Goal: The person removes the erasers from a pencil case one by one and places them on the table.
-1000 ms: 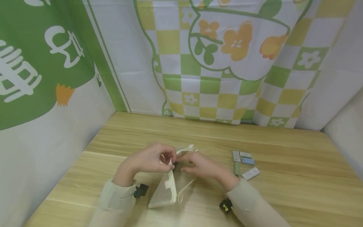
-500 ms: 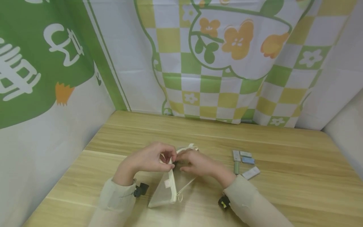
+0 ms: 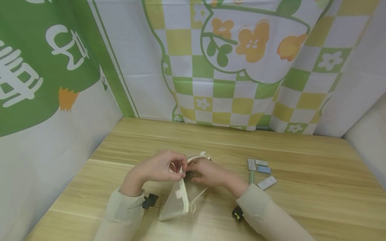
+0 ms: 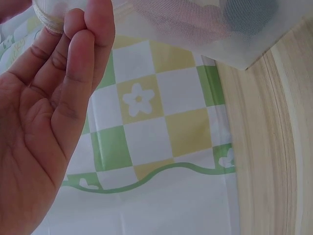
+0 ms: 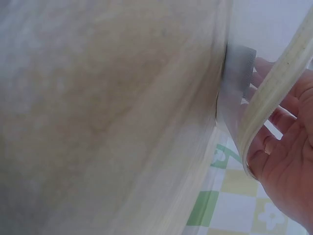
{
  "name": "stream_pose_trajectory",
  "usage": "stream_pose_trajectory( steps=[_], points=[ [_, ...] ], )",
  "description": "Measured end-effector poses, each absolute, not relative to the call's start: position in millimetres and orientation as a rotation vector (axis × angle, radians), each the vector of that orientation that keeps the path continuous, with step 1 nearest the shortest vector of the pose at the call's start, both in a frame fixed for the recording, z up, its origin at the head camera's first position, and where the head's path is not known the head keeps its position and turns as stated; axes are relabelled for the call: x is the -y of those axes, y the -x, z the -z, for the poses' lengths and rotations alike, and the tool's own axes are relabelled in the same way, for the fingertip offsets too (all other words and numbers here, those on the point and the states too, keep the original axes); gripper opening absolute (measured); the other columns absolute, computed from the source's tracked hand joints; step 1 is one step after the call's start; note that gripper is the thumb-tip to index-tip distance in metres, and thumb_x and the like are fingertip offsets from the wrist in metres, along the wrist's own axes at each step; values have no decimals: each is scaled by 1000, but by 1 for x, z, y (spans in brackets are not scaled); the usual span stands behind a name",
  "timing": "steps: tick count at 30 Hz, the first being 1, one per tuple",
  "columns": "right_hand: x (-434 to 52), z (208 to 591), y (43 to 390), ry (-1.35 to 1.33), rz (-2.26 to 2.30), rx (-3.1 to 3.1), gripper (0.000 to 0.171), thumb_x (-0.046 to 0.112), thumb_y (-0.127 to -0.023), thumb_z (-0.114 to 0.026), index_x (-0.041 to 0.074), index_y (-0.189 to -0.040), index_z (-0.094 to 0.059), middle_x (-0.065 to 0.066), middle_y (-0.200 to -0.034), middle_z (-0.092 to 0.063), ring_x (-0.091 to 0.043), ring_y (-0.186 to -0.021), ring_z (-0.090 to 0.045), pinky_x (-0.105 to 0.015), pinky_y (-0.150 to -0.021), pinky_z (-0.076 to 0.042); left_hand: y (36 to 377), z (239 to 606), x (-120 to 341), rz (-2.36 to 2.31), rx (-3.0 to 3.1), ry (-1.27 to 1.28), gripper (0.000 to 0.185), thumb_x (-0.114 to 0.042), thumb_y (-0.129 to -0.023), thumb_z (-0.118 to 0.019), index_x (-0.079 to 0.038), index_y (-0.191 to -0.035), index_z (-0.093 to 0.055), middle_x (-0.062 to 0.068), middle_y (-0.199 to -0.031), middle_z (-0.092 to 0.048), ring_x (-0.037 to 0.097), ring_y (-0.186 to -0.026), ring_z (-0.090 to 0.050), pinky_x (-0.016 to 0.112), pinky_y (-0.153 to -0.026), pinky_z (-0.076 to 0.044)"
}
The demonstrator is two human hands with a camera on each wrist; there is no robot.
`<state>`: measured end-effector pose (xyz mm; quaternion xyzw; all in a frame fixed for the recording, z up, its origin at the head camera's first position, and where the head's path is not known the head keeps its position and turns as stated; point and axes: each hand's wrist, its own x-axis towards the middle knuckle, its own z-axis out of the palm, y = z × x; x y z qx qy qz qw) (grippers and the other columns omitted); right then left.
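A pale see-through mesh pouch (image 3: 173, 204) with a cream zipper edge stands tilted over the table, its mouth spread. My left hand (image 3: 163, 167) pinches the zipper edge between thumb and fingers, and the left wrist view shows its curled fingers (image 4: 80, 56) at the rim. Reaching into the mouth is my right hand (image 3: 209, 172), fingers pointing down and left. Through the mesh in the right wrist view, its fingertips meet a dark grey block (image 5: 239, 71). A dark shape (image 4: 249, 14) shows through the mesh in the left wrist view. The right thumb is partly hidden.
Several small blocks lie right of the pouch on the wooden table (image 3: 301, 174): a blue one (image 3: 264, 169), a green one (image 3: 251, 177), and a pale one (image 3: 267, 182) among them. A checked curtain (image 3: 223, 90) hangs behind the table's far edge.
My right hand has shifted slightly left and deeper into the pouch, and the dark thing at its fingertips has sunk lower. The left hand keeps its pinch almost in place.
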<state>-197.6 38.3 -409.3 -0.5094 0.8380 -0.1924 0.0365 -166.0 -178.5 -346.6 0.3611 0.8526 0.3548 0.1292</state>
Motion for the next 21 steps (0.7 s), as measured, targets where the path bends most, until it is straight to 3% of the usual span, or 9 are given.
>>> stream_pose_trajectory(
  steps=[12, 21],
  points=[
    [-36, 408, 194, 1548, 489, -2593, 33, 9, -81, -74, 8, -115, -72, -10, -122, -67, -25, -120, -60, -51, -110, -38, 166, 346, 179, -1038, -2482, -1067, 9, -10, -81, -67, -17, -87, -64, -6, -83, -66, 6, -75, -62, 26, -72, -56],
    [-33, 410, 192, 1553, 406, -2612, 31, 11, -80, -76, 12, -110, -73, -4, -117, -68, -20, -115, -61, -48, -111, -37, 167, 348, 180, -1041, -2478, -1072, 11, -9, -80, -65, -17, -88, -64, -6, -83, -65, 6, -75, -61, 25, -71, -55]
  ],
)
